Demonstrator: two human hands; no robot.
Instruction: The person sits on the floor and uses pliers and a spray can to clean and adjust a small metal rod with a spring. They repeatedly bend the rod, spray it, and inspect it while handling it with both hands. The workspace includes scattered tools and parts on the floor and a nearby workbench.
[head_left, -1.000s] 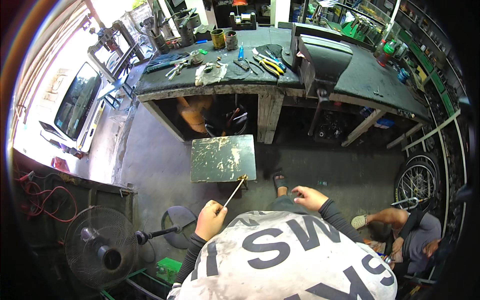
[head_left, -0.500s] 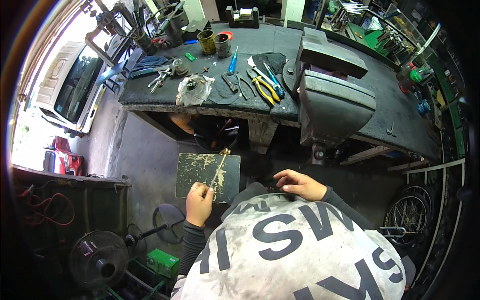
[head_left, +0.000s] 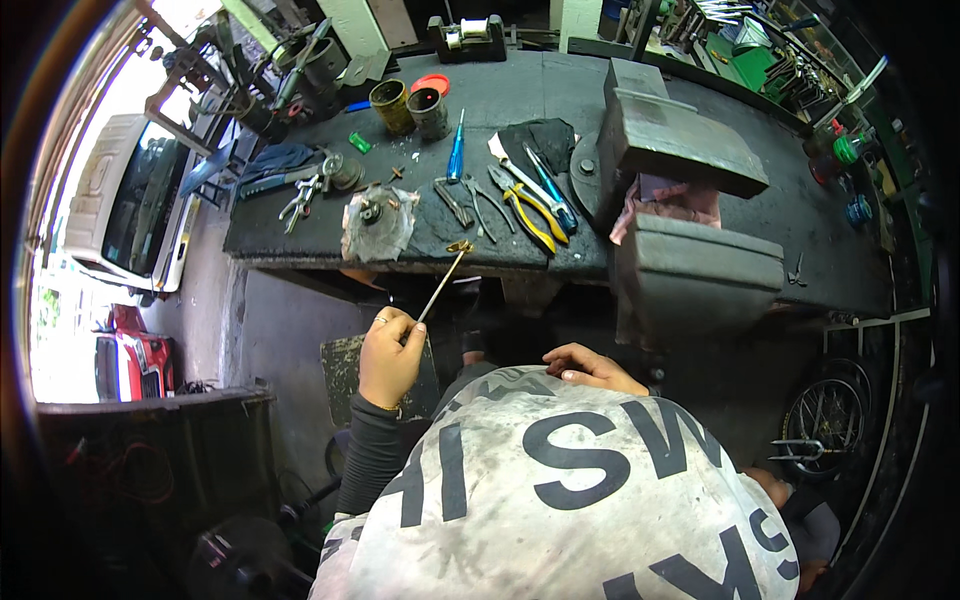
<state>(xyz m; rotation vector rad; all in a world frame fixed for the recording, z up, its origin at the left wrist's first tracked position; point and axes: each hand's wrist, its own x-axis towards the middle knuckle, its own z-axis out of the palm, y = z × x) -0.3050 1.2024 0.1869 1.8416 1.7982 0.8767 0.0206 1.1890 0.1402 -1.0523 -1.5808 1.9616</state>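
My left hand point(head_left: 390, 355) grips a thin pale rod point(head_left: 436, 292) with a small brass-coloured piece point(head_left: 460, 247) at its far end, held up by the workbench's front edge. My right hand point(head_left: 590, 367) is low beside my shirt, fingers loosely bent and apart, partly behind the cloth, holding nothing visible. On the workbench point(head_left: 520, 80) lie yellow-handled pliers point(head_left: 530, 220), a blue screwdriver point(head_left: 456, 150), grey pliers point(head_left: 485, 210) and a part on pale paper point(head_left: 370, 215). A large vise point(head_left: 700, 260) with pink cloth between its jaws stands to the right.
A scratched low board point(head_left: 340, 370) is below the bench. A dark fan point(head_left: 240, 555) is at the lower left, a wheel point(head_left: 830, 420) at the right. Another person point(head_left: 810, 520) is partly visible at the lower right. Vehicles point(head_left: 130, 200) stand outside at the left.
My left hand has raised the rod from over the low board toward the bench edge. The view has moved closer to the bench. My right hand has shifted slightly toward my body.
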